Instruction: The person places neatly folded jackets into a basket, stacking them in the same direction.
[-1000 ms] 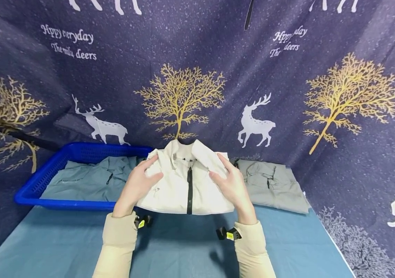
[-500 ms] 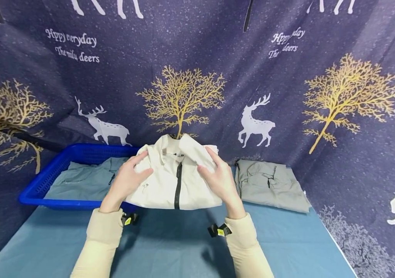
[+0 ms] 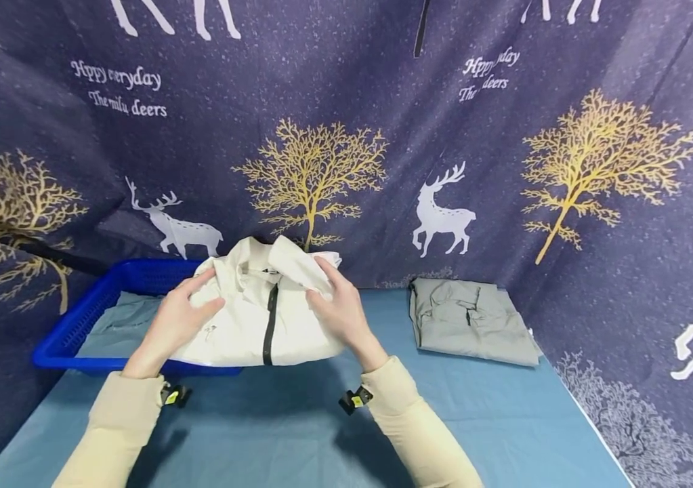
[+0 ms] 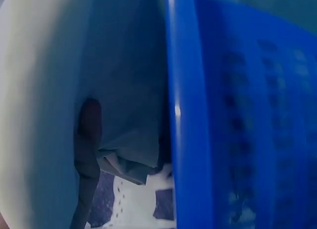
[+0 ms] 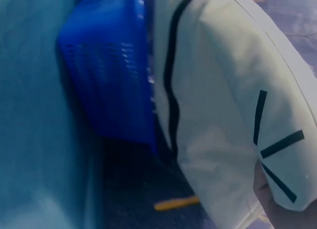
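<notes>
White jacket (image 3: 239, 332), folded: held up between left hand (image 3: 178, 315) and right hand (image 3: 344, 313), one side gripped by the fingers of each. Step judged: carriage by the basket; for lowering, a level, even grip was judged to be called for. Blue basket (image 3: 102, 364): sited below and behind the left fingers. Teal garment (image 3: 117, 332): contained therein, part-hidden by the jacket. Grey garment (image 3: 474, 322): laid on bench (image 3: 261, 434), well right of the right fingers. Most fingertips were concealed behind cloth; clearance from the rim could not be told.
</notes>
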The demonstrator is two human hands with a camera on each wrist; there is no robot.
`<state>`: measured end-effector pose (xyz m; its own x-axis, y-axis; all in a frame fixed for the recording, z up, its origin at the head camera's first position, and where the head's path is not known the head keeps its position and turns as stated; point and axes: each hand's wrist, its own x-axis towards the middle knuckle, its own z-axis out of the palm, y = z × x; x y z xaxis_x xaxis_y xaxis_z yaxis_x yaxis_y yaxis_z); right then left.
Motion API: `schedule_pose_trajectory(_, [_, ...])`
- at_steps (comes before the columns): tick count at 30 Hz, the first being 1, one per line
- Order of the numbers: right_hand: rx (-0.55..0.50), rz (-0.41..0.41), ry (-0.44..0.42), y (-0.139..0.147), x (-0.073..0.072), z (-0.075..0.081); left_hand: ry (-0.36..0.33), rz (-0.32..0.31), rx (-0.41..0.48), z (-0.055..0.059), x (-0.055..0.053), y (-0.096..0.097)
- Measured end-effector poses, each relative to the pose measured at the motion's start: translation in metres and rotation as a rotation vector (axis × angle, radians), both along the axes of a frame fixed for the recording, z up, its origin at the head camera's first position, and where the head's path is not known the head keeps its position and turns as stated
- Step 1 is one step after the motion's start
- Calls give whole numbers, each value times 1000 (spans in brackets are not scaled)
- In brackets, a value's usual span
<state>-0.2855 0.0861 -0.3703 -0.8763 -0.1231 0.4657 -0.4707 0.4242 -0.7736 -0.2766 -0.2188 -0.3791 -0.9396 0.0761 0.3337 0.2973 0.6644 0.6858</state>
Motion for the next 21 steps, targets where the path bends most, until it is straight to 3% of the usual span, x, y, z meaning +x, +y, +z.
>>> schedule_pose_trajectory(5, [-27, 33, -34, -24, -6, -5, 8, 15, -64, 0, -1, -23])
schedule_pose_trajectory(11, [-26, 72, -58, -53, -11, -3, 35, 14, -73, 1, -1, -52])
schedule_pose_trajectory(21, [-2, 63, 3, -99, -16, -8, -42, 42, -129, -3, -5, -100])
